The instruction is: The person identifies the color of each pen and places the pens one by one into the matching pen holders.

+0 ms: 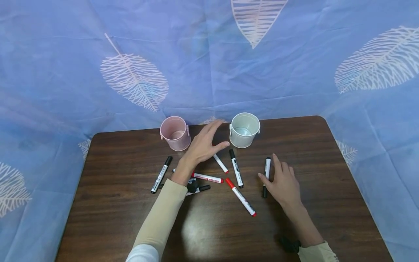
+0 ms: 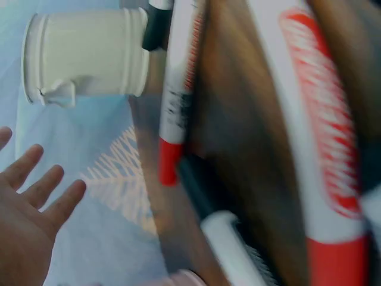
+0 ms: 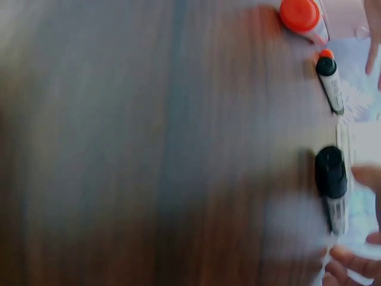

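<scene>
My left hand (image 1: 203, 143) is held out with fingers spread, over the far part of the table between a pink bucket (image 1: 178, 144) and a pale white-green bucket (image 1: 242, 140). In the left wrist view its fingers point away from the markers and nothing is in them. My right hand (image 1: 284, 183) is at a black-capped marker (image 1: 267, 169) on the right, thumb on one side and fingers on the other. The right wrist view shows that marker (image 3: 337, 208) lying on the table, with gaps between it and the fingertips.
Between the arms lie a red-capped marker (image 1: 242, 199), another red marker (image 1: 209, 178), a red-ended marker (image 1: 220, 163) and a black marker (image 1: 236, 169). Farther left is one more black marker (image 1: 159, 178). Others are partly hidden by the left forearm. A blue leaf-print cloth (image 1: 294, 72) hangs behind the table.
</scene>
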